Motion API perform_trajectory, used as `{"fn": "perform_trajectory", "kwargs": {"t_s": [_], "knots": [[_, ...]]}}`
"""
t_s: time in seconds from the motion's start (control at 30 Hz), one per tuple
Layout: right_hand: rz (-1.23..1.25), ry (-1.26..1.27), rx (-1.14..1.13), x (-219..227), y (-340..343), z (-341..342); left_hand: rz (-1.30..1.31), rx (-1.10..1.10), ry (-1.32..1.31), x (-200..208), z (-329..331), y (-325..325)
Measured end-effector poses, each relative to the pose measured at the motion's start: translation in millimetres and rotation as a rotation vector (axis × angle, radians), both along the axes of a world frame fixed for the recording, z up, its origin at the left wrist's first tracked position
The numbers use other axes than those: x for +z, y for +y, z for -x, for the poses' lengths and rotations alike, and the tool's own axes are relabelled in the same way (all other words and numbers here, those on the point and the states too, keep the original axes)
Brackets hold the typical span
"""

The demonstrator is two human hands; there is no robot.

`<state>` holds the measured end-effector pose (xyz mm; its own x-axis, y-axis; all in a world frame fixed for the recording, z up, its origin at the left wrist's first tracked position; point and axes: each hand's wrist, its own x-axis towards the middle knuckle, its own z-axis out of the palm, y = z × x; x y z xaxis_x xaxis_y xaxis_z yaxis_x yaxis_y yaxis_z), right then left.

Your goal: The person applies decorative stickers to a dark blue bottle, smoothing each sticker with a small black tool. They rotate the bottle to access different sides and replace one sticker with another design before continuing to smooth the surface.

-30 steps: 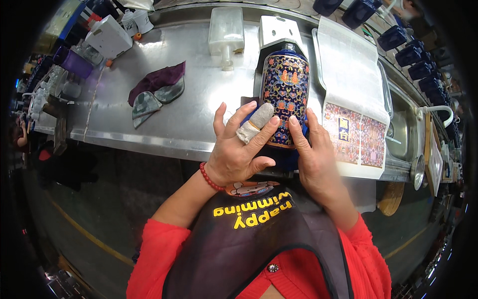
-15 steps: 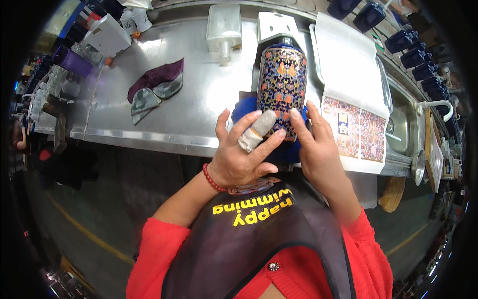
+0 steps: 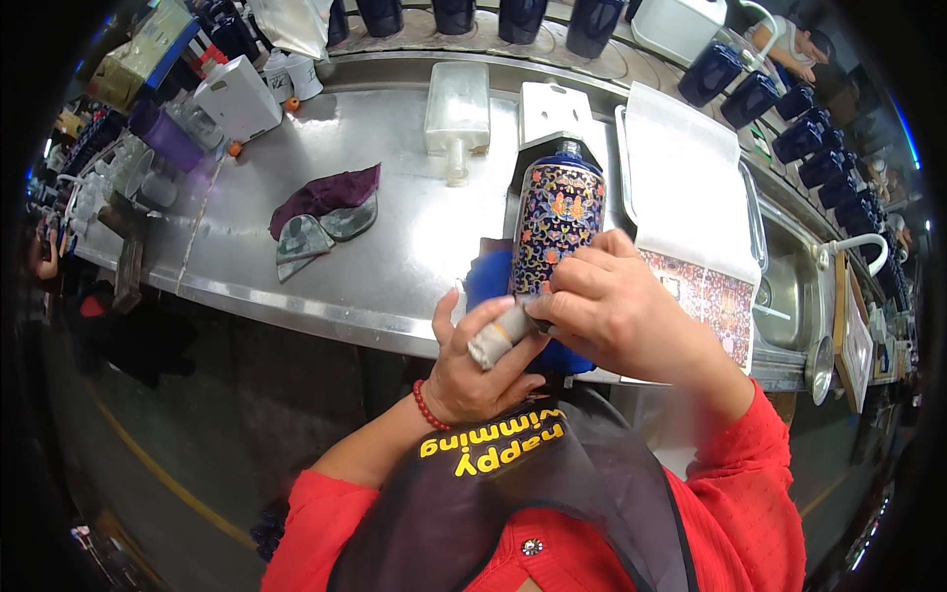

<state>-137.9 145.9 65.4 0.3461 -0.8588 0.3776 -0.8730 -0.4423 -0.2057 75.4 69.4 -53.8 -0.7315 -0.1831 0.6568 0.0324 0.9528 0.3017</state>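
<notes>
A dark blue bottle (image 3: 558,227) covered in a colourful floral pattern lies in front of me, its neck pointing away. At its near end is my left hand (image 3: 483,360), fingers stretched and apart, a grey cloth finger cover (image 3: 500,335) on one finger and a red bead bracelet on the wrist. My right hand (image 3: 617,306) has its fingers closed in a pinch at the bottle's near right edge, close to the tip of the covered finger. Whatever it pinches is hidden. Blue cloth (image 3: 488,278) shows beside and below the bottle.
Right of the bottle lies a patterned sheet (image 3: 710,301) under white paper (image 3: 686,178), near a sink (image 3: 789,296). Left are scraper-like green pieces (image 3: 303,242) with purple cloth (image 3: 326,200). A clear bottle (image 3: 457,113) lies behind. Dark blue bottles (image 3: 523,18) line the far conveyor.
My right hand has gone from lying open beside the bottle to pinching at its near edge, over my left fingertips. The view has shifted, showing more of the far conveyor.
</notes>
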Motion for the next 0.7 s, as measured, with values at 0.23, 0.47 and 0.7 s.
{"fn": "perform_trajectory", "kwargs": {"t_s": [0.23, 0.47, 0.7], "knots": [[0.347, 0.276, -0.208, -7, -22, 15, -0.286, 0.106, 0.005, -4, 13, 0], [0.404, -0.047, -0.425, -15, -17, 22, -0.157, 0.16, -0.056, 5, 23, -13], [0.013, -0.68, -0.302, -26, -3, 30, -0.108, 0.169, -0.014, -3, 25, -13]]}}
